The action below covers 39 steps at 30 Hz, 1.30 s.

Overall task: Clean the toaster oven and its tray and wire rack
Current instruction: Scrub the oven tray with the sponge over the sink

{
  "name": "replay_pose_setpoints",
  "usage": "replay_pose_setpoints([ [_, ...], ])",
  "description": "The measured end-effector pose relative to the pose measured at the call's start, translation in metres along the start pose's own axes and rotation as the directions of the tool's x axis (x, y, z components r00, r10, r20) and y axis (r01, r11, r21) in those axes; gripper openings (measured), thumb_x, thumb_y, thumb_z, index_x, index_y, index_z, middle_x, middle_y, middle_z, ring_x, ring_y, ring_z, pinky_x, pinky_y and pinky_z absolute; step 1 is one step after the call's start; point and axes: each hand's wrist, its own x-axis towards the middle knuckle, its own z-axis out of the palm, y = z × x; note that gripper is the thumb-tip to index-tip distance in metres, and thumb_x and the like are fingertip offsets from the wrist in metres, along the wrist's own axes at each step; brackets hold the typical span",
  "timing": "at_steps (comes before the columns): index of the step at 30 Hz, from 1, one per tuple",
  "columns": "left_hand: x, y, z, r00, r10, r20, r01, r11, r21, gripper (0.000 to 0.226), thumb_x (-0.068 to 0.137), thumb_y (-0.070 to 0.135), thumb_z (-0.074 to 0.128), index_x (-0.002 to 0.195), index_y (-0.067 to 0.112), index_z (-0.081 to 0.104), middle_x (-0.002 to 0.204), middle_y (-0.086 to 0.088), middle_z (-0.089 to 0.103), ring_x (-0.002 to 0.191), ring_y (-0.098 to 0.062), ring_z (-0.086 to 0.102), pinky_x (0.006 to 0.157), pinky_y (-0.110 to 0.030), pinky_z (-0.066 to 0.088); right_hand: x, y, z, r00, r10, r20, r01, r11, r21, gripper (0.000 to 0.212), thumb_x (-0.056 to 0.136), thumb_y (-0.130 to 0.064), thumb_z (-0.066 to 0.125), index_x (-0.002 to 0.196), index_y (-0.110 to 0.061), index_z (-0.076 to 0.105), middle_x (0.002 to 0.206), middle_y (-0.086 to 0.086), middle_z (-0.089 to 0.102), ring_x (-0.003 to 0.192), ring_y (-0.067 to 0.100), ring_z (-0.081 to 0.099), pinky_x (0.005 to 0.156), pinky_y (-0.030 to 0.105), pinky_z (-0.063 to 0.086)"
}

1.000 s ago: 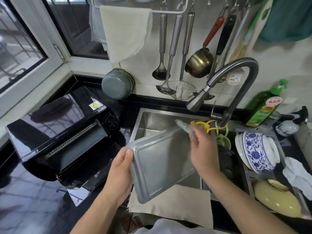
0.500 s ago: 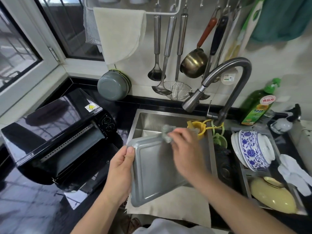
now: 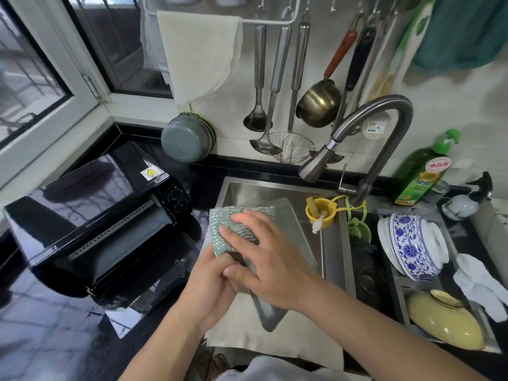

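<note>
While left hand (image 3: 211, 281) grips tray (image 3: 291, 237), sponge (image 3: 236, 226) overhangs.

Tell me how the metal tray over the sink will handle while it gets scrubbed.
The tray is probably stiff: it keeps its flat shape tilted over the sink. It looks light, since the left hand alone grips its near edge. Its smooth metal may slip when wet, as the right hand presses the scouring cloth on it.
</note>
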Motion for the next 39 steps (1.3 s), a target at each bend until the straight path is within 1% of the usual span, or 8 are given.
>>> replay_pose_setpoints([
  [6,0.001,0.019,0.004,0.996,0.081,-0.037,-0.088,0.956,-0.280,0.050,0.099,0.041,0.056,0.136,0.008,0.062,0.133,-0.020,0.063,0.121,-0.036,0.062,0.102,-0.049,0.052,-0.027,-0.016,0.009,0.998,0.052,0.047,-0.051,0.998,-0.020,0.061,0.105,-0.054,0.035,0.149,-0.013,0.042,0.158,0.002,0.029,0.152,0.016,0.014,0.123,0.035,0.021],
  [10,0.003,0.020,0.008,0.983,0.109,-0.144,-0.135,0.974,-0.184,0.048,0.106,0.059,0.045,0.116,0.019,0.070,0.127,-0.015,0.069,0.120,-0.033,0.066,0.094,-0.046,0.057,-0.041,-0.019,0.013,0.991,0.123,0.046,-0.122,0.992,-0.018,0.061,0.105,-0.054,0.032,0.151,-0.015,0.039,0.157,0.001,0.026,0.148,0.017,0.022,0.119,0.034,0.029],
  [17,-0.007,-0.004,0.023,0.986,-0.049,-0.161,-0.007,0.943,-0.332,0.074,0.097,0.074,0.048,0.147,0.019,0.058,0.155,-0.014,0.052,0.144,-0.033,0.050,0.115,-0.050,0.044,0.015,-0.015,-0.007,0.982,0.138,0.130,-0.142,0.989,0.025,0.067,0.100,-0.059,0.031,0.158,-0.025,0.027,0.166,-0.006,0.014,0.154,0.013,0.000,0.123,0.032,-0.001],
  [20,-0.008,0.006,0.011,0.966,-0.005,-0.257,-0.074,0.951,-0.299,0.065,0.099,0.071,0.050,0.137,0.020,0.065,0.151,-0.020,0.055,0.136,-0.037,0.058,0.105,-0.053,0.052,-0.025,-0.015,-0.001,0.967,0.070,0.243,-0.101,0.988,0.117,0.067,0.103,-0.060,0.030,0.160,-0.026,0.019,0.167,-0.013,-0.004,0.152,0.005,-0.014,0.120,0.028,-0.004],
  [24,-0.008,0.023,0.007,0.944,0.063,-0.325,-0.141,0.964,-0.223,0.037,0.102,0.045,0.059,0.125,0.016,0.060,0.142,-0.014,0.058,0.127,-0.034,0.057,0.108,-0.056,0.048,-0.061,-0.008,0.000,0.938,-0.040,0.345,0.011,0.996,0.086,0.063,0.106,-0.059,0.025,0.159,-0.025,0.024,0.167,-0.015,-0.002,0.153,0.007,-0.010,0.125,0.039,0.012],
  [27,-0.005,0.017,0.013,0.943,0.100,-0.316,-0.163,0.970,-0.179,0.012,0.103,0.026,0.061,0.112,0.019,0.065,0.128,-0.017,0.069,0.115,-0.032,0.070,0.089,-0.045,0.060,-0.034,-0.009,-0.008,0.943,-0.059,0.326,0.040,0.997,0.063,0.063,0.107,-0.056,0.022,0.160,-0.023,0.015,0.167,-0.012,-0.004,0.153,0.008,-0.013,0.125,0.044,0.010],
  [33,-0.009,0.020,0.022,0.924,0.104,-0.368,-0.197,0.954,-0.225,0.027,0.111,0.029,0.046,0.117,0.018,0.070,0.127,-0.018,0.071,0.117,-0.033,0.071,0.087,-0.046,0.061,-0.023,-0.009,-0.015,0.964,0.019,0.264,-0.026,0.999,0.022,0.064,0.107,-0.056,0.022,0.161,-0.028,0.005,0.168,-0.012,-0.007,0.153,0.009,-0.014,0.124,0.049,0.009],
  [39,0.001,0.034,0.016,0.850,0.100,-0.517,-0.251,0.940,-0.231,0.030,0.114,0.028,0.037,0.131,0.017,0.059,0.132,-0.015,0.071,0.123,-0.035,0.068,0.104,-0.060,0.052,-0.050,0.002,-0.006,0.948,0.148,0.282,-0.143,0.989,-0.038,0.064,0.104,-0.063,0.009,0.159,-0.034,-0.004,0.165,-0.018,-0.016,0.151,0.009,-0.021,0.124,0.053,0.001],
])
